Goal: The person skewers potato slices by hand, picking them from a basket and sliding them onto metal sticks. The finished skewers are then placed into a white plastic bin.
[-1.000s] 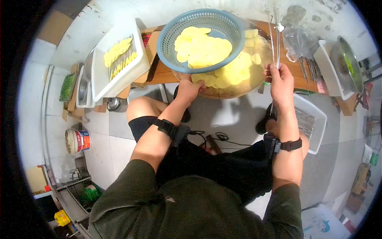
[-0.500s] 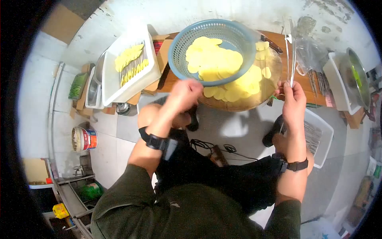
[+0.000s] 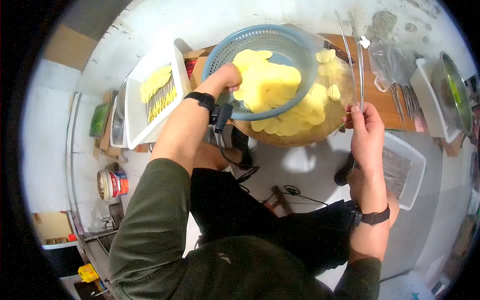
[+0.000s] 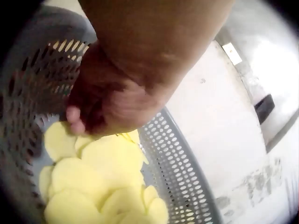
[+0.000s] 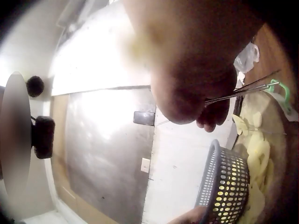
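In the head view, my left hand [image 3: 230, 76] reaches over the near-left rim of a blue-grey plastic colander [image 3: 215, 59], at a heap of thin, pale yellow round slices [image 3: 270, 82] that look like potato. The left wrist view shows the left hand [image 4: 110, 100] with bent fingers right over the slices [image 4: 74, 179]; I cannot tell whether it pinches one. My right hand [image 3: 367, 127] holds several long thin metal skewers [image 3: 359, 65] upright between thumb and fingers, beside the round wooden board [image 3: 342, 75]. More slices lie spread on that board, partly under the colander.
A white tray [image 3: 131, 120] of skewered yellow slices stands at left. At right are a plastic bag [image 3: 387, 57], loose skewers [image 3: 410, 102] and a metal bowl [image 3: 455, 92] with something green. Below the table, another white tray [image 3: 417, 165] holds skewers. A knife [image 3: 337, 50] lies behind the board.
My left hand has left the board's front edge, drawn back, then moved up into the colander. My right hand keeps holding the skewers at the board's right side.
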